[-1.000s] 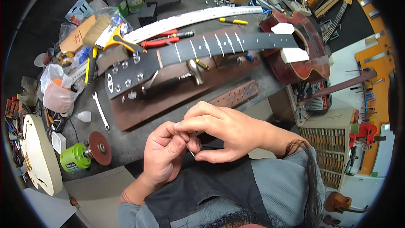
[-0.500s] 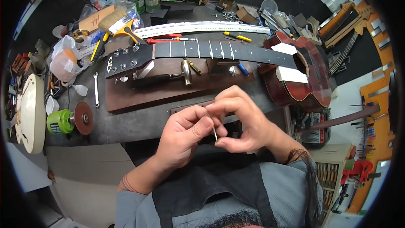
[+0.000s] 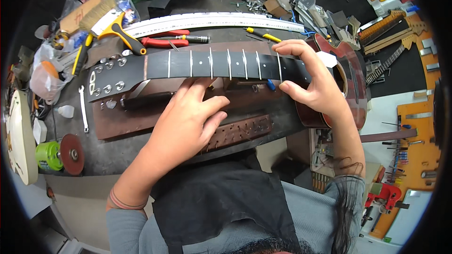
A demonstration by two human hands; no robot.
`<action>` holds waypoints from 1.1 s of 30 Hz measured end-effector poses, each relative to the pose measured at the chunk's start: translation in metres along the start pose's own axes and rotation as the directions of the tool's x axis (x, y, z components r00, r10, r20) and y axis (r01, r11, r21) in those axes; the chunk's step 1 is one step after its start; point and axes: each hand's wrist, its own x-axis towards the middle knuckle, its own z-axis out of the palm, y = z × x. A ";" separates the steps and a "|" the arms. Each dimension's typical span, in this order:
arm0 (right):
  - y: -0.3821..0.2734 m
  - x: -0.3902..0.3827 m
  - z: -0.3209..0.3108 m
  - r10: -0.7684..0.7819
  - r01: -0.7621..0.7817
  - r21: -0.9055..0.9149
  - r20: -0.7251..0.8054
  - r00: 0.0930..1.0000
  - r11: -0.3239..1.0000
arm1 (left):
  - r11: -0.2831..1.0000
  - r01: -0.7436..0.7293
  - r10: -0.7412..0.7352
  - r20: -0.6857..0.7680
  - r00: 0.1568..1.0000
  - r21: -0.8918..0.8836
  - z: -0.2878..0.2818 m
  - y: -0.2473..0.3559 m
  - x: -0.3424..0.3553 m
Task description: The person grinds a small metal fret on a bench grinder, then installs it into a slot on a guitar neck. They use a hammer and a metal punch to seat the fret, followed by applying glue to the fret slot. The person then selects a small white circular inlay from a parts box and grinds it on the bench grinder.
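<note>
Head view, fret [image 3: 279, 69] in right hand [image 3: 319, 88], guitar neck [image 3: 180, 65] beside left hand [image 3: 184, 121]

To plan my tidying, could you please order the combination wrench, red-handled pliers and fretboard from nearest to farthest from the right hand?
1. Fretboard, partly behind the right hand.
2. Red-handled pliers, upper left.
3. Combination wrench, far left.

Wearing black apron [image 3: 212, 207] over grey-blue textured top [image 3: 308, 211].
Leaves forearms bare; shows thin lines [image 3: 126, 203] ringing left one.
</note>
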 end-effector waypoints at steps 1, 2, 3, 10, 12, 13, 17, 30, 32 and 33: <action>0.004 0.001 0.001 0.018 -0.018 0.004 0.016 1.000 1.000 | 1.000 0.000 -0.001 0.035 0.999 0.012 0.002 -0.002 0.005; 0.007 0.001 0.001 0.037 -0.038 0.008 0.032 0.999 0.999 | 1.000 0.029 -0.029 0.111 0.993 0.007 0.002 -0.005 0.011; 0.009 0.001 0.001 0.055 -0.055 0.009 0.050 0.997 0.998 | 1.000 0.020 -0.020 0.119 0.993 0.002 0.003 -0.006 0.014; 0.014 0.008 0.007 0.107 -0.111 0.034 0.107 0.988 0.993 | 0.983 0.098 -0.062 0.224 0.973 -0.153 0.004 -0.012 0.025; 0.017 0.010 0.007 0.096 -0.100 0.024 0.113 0.989 0.995 | 0.979 0.094 -0.055 0.210 0.976 -0.181 0.005 -0.014 0.029; 0.018 0.011 0.008 0.092 -0.095 0.028 0.117 0.989 0.995 | 0.977 0.092 -0.053 0.202 0.978 -0.191 0.006 -0.014 0.030; 0.016 0.012 0.008 0.104 -0.108 0.023 0.125 0.987 0.994 | 0.966 0.136 -0.083 0.235 0.968 -0.219 0.008 -0.019 0.032; 0.016 0.009 0.008 0.163 -0.168 0.035 0.131 0.978 0.985 | 0.955 0.190 -0.127 0.264 0.956 -0.226 0.007 -0.018 0.029; 0.017 0.009 0.008 0.166 -0.172 0.035 0.133 0.977 0.984 | 0.962 0.171 -0.114 0.256 0.960 -0.212 0.007 -0.021 0.030; 0.017 0.009 0.008 0.166 -0.172 0.036 0.134 0.977 0.984 | 0.965 0.164 -0.110 0.251 0.962 -0.205 0.007 -0.021 0.031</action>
